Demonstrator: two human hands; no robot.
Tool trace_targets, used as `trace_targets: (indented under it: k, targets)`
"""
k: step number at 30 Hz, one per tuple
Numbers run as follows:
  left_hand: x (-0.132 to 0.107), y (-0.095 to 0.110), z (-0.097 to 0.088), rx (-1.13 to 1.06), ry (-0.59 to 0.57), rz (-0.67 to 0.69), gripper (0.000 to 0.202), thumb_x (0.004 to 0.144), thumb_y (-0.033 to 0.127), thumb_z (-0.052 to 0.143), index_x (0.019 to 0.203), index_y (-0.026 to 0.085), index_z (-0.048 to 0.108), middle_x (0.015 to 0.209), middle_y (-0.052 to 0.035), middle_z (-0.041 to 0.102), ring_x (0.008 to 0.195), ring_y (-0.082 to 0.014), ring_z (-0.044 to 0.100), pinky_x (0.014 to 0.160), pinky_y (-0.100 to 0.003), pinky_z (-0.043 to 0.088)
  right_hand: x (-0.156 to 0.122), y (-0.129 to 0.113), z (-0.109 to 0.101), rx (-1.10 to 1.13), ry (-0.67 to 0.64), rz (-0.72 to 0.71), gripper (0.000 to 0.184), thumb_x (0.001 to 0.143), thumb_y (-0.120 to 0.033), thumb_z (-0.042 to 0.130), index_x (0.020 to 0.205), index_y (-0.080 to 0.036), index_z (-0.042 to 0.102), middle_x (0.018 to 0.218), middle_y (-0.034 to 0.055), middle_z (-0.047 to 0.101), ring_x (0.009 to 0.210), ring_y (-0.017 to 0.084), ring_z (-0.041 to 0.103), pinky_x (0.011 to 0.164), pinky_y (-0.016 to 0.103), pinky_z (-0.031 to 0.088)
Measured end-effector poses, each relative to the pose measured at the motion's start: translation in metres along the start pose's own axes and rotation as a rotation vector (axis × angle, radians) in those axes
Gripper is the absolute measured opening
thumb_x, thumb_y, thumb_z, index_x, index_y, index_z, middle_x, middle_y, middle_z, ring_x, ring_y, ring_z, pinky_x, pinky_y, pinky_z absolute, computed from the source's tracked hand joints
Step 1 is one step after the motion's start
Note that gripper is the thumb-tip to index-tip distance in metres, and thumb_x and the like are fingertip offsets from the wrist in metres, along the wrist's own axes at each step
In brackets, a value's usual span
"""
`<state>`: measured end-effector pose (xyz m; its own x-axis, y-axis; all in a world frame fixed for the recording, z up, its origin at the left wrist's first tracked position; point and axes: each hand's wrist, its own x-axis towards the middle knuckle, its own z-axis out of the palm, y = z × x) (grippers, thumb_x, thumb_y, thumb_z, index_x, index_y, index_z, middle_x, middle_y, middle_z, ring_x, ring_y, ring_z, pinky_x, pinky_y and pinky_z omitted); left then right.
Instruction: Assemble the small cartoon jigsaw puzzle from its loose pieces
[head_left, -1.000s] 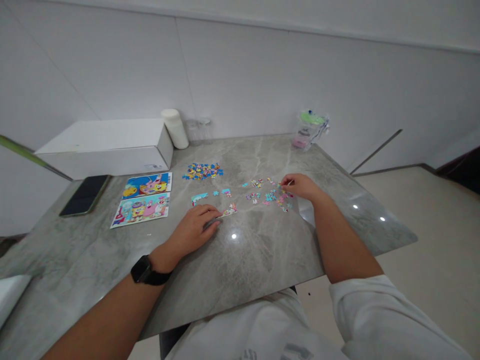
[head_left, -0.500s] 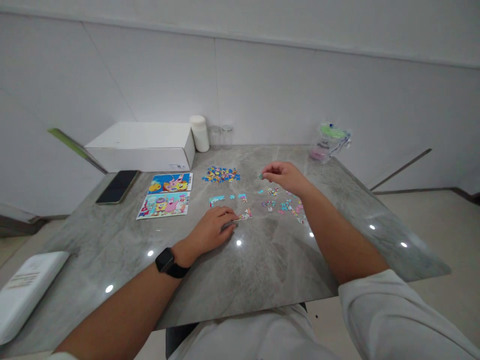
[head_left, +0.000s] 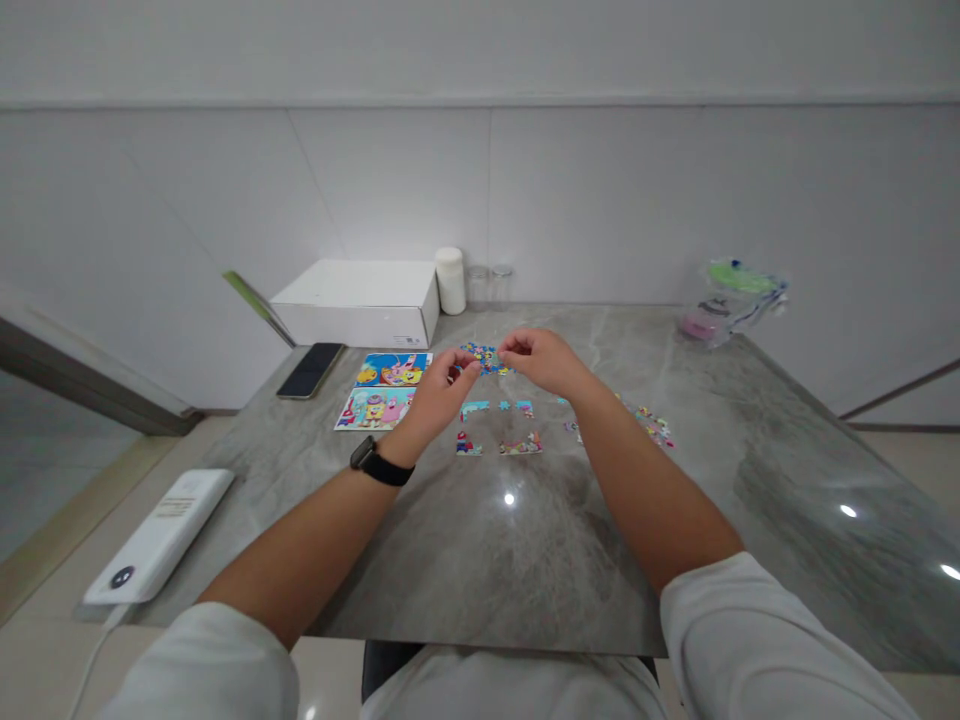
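Observation:
My left hand [head_left: 444,387], with a watch on its wrist, is raised over the table with its fingers curled into a pinch. Anything between those fingertips is too small to make out. Facing it, my right hand [head_left: 546,362] pinches a small puzzle piece, hard to pick out against the pile of loose puzzle pieces [head_left: 480,352] behind. Nearer me lie joined puzzle sections: a light-blue strip [head_left: 474,408], a corner section with red [head_left: 468,446] and a multicoloured section [head_left: 521,444]. More loose pieces [head_left: 654,425] lie partly hidden behind my right forearm.
Two cartoon picture sheets [head_left: 375,408] lie left of my left hand, with a phone [head_left: 311,370] beyond them. A white box [head_left: 356,300], a white bottle [head_left: 451,281] and two glass jars [head_left: 490,286] stand at the back. A plastic bag [head_left: 731,300] sits back right; a corded white device [head_left: 161,535] lies front left.
My left hand has lifted off the lower puzzle sections and moved up towards the pile. My right hand has come left to meet it, still pinching. The view has turned left.

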<state>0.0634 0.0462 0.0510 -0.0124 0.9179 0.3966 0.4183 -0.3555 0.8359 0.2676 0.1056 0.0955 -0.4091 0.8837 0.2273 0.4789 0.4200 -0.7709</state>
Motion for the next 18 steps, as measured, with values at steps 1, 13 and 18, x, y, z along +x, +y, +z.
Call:
trace_targets:
  k: [1, 13, 18]
  targets:
    - [0.006, 0.0, 0.001, 0.008, -0.008, -0.003, 0.023, 0.098, 0.042, 0.062, 0.099, 0.02, 0.068, 0.095, -0.0013, 0.069, 0.081, -0.0153, 0.059, 0.076, -0.029, 0.047, -0.001, 0.002, 0.001, -0.012, -0.012, 0.01, 0.015, 0.087, -0.029, 0.068, 0.088, -0.017, 0.077, 0.078, 0.001, 0.073, 0.069, 0.013, 0.059, 0.065, 0.026, 0.041]
    - [0.011, -0.054, 0.02, -0.064, -0.162, -0.061, 0.035, 0.095, 0.053, 0.065, 0.086, 0.019, 0.067, 0.078, 0.0001, 0.062, 0.073, -0.0153, 0.056, 0.069, -0.028, 0.044, -0.001, 0.018, 0.017, -0.13, -0.116, 0.052, 0.009, 0.088, -0.025, 0.07, 0.086, -0.019, 0.076, 0.077, 0.0002, 0.073, 0.07, 0.014, 0.06, 0.064, 0.025, 0.04]
    - [0.005, -0.065, 0.021, -0.024, -0.204, -0.07, 0.031, 0.097, 0.049, 0.061, 0.091, 0.019, 0.068, 0.081, -0.0001, 0.064, 0.076, -0.0159, 0.057, 0.072, -0.028, 0.045, 0.0, 0.026, 0.029, -0.155, -0.117, 0.066, 0.01, 0.089, -0.023, 0.068, 0.087, -0.019, 0.077, 0.079, 0.0012, 0.073, 0.072, 0.014, 0.062, 0.067, 0.026, 0.041]
